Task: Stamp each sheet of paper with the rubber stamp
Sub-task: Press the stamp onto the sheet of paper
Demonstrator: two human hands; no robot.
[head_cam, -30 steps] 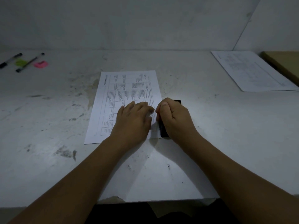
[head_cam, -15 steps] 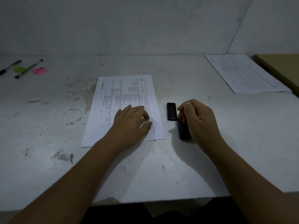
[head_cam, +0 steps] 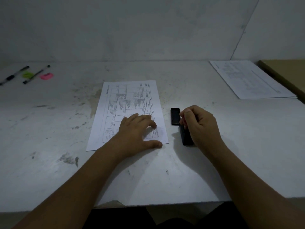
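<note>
A printed sheet of paper (head_cam: 130, 103) with a table lies in the middle of the white table (head_cam: 49, 146). My left hand (head_cam: 137, 129) rests flat on its lower right part, fingers spread. A faint mark shows near the sheet's lower right corner. My right hand (head_cam: 199, 124) is closed around a black rubber stamp (head_cam: 186, 138) that stands on the table just right of the sheet. A small black flat case (head_cam: 175, 116), maybe the stamp's cap or pad, lies on the table beside my right fingers.
A stack of printed sheets (head_cam: 250, 80) lies at the back right, next to a brown board (head_cam: 287, 75). Two pens (head_cam: 35, 74) and green and pink sticky tabs (head_cam: 47, 76) lie at the back left. The table's front edge is near my forearms.
My right hand has moved the stamp off the sheet's lower right corner to the table at the right, uncovering the black case. My left thumb has spread out.
</note>
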